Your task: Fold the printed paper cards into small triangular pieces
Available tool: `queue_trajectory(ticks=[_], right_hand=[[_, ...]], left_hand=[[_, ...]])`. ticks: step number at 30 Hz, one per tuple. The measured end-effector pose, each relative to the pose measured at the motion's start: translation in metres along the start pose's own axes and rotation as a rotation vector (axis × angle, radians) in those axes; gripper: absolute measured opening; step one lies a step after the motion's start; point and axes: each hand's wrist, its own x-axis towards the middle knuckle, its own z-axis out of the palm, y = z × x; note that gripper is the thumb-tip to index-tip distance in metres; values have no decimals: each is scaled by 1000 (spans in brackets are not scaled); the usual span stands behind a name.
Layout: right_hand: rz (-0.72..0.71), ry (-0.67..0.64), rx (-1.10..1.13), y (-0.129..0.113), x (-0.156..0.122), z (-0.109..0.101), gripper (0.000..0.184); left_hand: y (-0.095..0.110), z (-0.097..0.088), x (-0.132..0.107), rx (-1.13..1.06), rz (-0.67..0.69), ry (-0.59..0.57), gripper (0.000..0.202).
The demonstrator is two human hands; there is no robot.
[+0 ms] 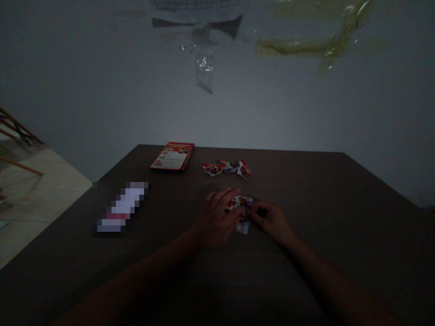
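Observation:
A small sheet of colourful printed paper (242, 227) lies on the dark table in front of me. My left hand (219, 217) rests across its left part with the fingers stretched out, hiding much of the print. At the paper's right edge, my right hand (270, 219) pinches with thumb and forefinger. Just beyond both hands sit crumpled or folded pieces of red, white and blue printed paper (228, 168), touching neither hand.
A stack of red-bordered printed leaflets (172, 156) lies at the table's back left. Nearer on the left is a blurred-out phone (122, 208) with a lit screen. A pale wall (272, 108) with peeling tape (299, 47) stands behind the table (326, 194).

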Motion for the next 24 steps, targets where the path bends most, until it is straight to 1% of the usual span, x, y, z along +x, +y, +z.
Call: queue_trajectory(ticks=[2,5,7,11,14,16,20,24], right_hand=[[27,17,-7,-1,0,0,12],[96,5,4,-2,1,0,13],[147,5,1,-2,1,0,21],[182,26,-73,0,2,-1,51],[171,45,-127,1,2,-1,63],[159,40,-181,2,2,-2,64],[123,6,-321,3,4,-4,61],[63,-20,-428,6,5,-5,50]], left_hand=[[2,0,0,-1,94,-62,33],[1,1,1,-66,203,-198,32],[0,2,1,-109,239,-272,30],[1,5,0,-151,224,-318,31],[2,6,-3,-177,176,-329,30],[3,7,-4,-188,152,-339,32],[1,4,-3,-201,138,-356,44],[1,1,-1,-218,129,-360,46]])
